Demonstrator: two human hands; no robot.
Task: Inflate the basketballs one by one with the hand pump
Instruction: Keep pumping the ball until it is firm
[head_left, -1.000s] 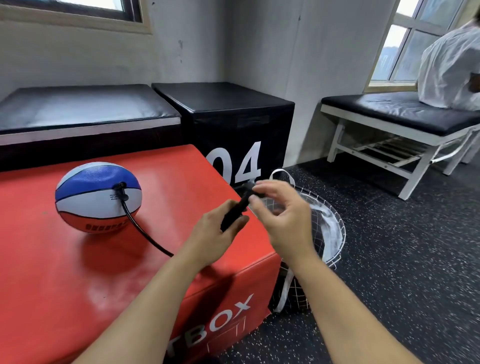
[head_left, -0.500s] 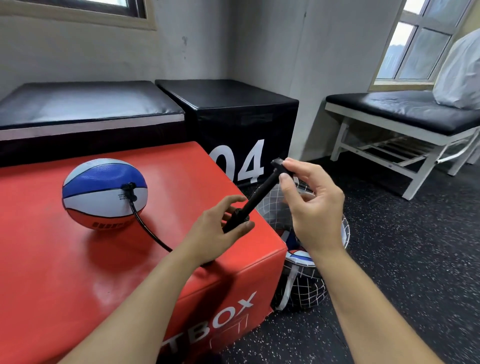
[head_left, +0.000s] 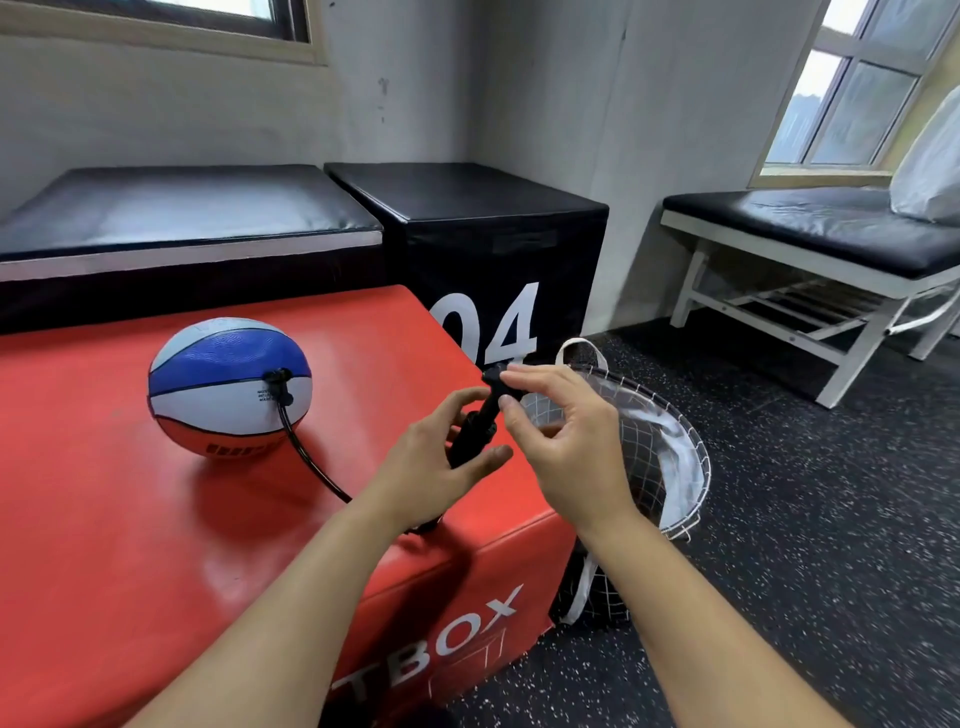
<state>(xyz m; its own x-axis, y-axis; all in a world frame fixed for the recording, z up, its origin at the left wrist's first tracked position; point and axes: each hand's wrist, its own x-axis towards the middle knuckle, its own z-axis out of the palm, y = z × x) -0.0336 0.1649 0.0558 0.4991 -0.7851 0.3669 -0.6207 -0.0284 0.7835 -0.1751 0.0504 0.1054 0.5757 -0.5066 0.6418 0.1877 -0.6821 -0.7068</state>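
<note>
A blue, white and orange basketball (head_left: 228, 387) lies on the top of a red box (head_left: 130, 519), towards its left side. The ball looks a little flat, not fully round. A black hose (head_left: 306, 460) is plugged into the valve on the side of the ball and runs along the red surface to the hand pump (head_left: 475, 423). The person holds this small black pump above the near right corner of the box, tilted up and to the right.

The left hand (head_left: 431, 467) grips the lower body of the pump, with its fingers and thumb curled round it. The right hand (head_left: 566, 441) pinches the top handle of the pump between the thumb and the first fingers; the other fingers are loosely bent.

On the floor, just beside the right side of the red box, stands a wire net basket (head_left: 670, 467) with a white lining. Behind the red box is a black box (head_left: 483, 228) with the number 04 in white. Near the window there is a white bench (head_left: 810, 249) with a black cushion.
</note>
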